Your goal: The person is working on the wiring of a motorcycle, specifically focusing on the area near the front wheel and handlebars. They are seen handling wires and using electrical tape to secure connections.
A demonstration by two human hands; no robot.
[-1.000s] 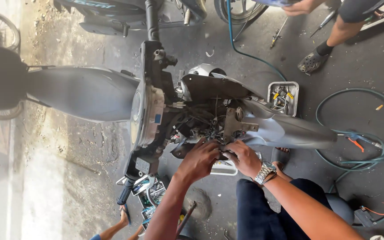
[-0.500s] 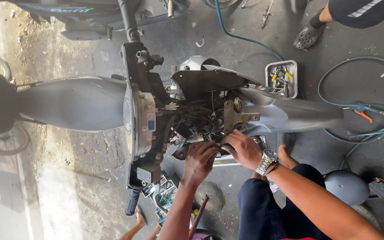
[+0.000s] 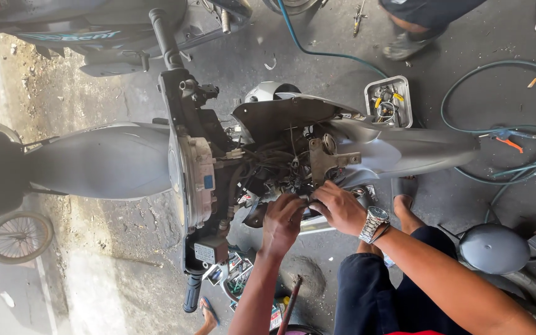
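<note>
Both hands stay buried in the wiring [image 3: 274, 162] of the stripped scooter [image 3: 231, 155], left hand [image 3: 282, 223] and right hand [image 3: 340, 208] pressed together, fingers curled; what they pinch I cannot tell. The view has slid down since before. Parts tray [image 3: 389, 101] beyond, green hose [image 3: 504, 133] right, handlebar [image 3: 175, 56] crossing ahead.

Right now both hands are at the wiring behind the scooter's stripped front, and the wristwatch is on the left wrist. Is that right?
Not quite. In the head view the silver wristwatch is on the right wrist, not the left. The rest holds: the left hand and the right hand are both at the wiring behind the scooter's stripped front.
</note>
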